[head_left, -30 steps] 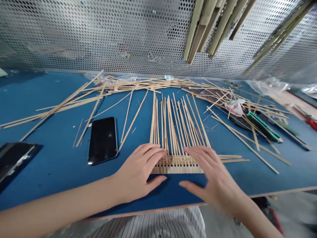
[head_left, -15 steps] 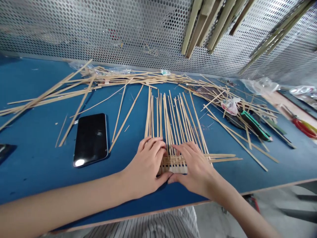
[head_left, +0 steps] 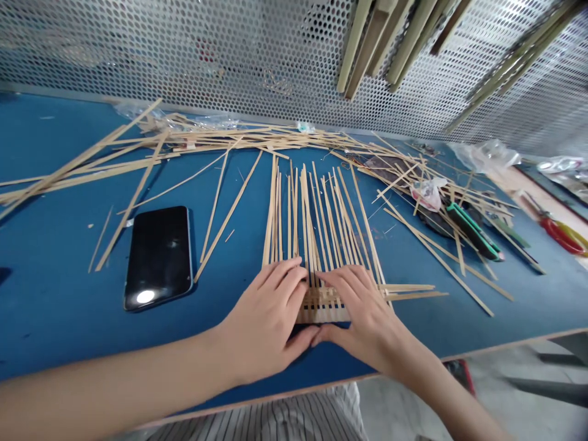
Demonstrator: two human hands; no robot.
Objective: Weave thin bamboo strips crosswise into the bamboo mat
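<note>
A partly woven mat of bamboo strips (head_left: 324, 297) lies at the table's near edge, its long loose strips fanning away from me. Crosswise strips stick out of it to the right, and a pale flat band (head_left: 324, 315) runs along its near end. Over the left side of the weave, my left hand (head_left: 271, 312) has its fingers curled down onto the strips. My right hand (head_left: 362, 312) does the same on the right side. Both thumbs lie just below the near band, their tips almost meeting. The fingers hide the outer parts of the weave.
A black phone (head_left: 159, 257) lies to the left. Loose bamboo strips (head_left: 220, 142) are heaped along the back, under a perforated metal panel (head_left: 184, 55). To the right are a green-and-black utility knife (head_left: 475, 231), plastic wrappers (head_left: 428, 193) and red-handled pliers (head_left: 563, 234).
Both thumbs have slid nearer to me, off the pale band, so more of it shows. The fingers have shifted slightly toward me on the strips. The view has moved a little.
</note>
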